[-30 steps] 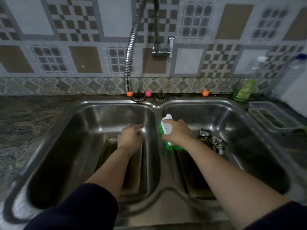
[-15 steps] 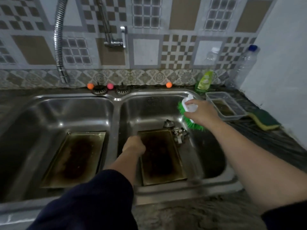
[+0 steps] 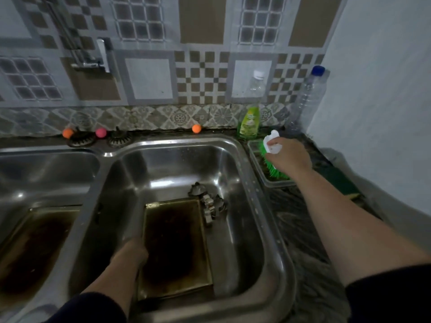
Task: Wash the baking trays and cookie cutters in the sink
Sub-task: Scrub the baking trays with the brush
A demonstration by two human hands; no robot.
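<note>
1. Right basin (image 3: pixel 177 164): baking tray (image 3: pixel 173 248) on its floor, toward the front-left; cookie cutters (image 3: pixel 208 203) at the tray's back-right corner.
2. Left basin (image 3: pixel 46 169): second tray (image 3: pixel 32 248) on its floor.
3. Desk (image 3: pixel 303 229), right of the sink: container (image 3: pixel 272 181) near the back; brush (image 3: pixel 271 155) over it, in the right hand (image 3: pixel 289 157).
4. Back edge: soap bottle (image 3: pixel 250 117) behind the container; water bottle (image 3: pixel 307 96) in the back-right corner.
5. Left hand (image 3: pixel 130 252) at the tray's left edge.

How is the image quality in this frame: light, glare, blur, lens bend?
Head view: dim overall; glare streaks on the right sink basin; left hand smeared by motion blur; right hand on the brush fairly sharp; wide-angle lens bends the sink rim and wall tiles.
</note>
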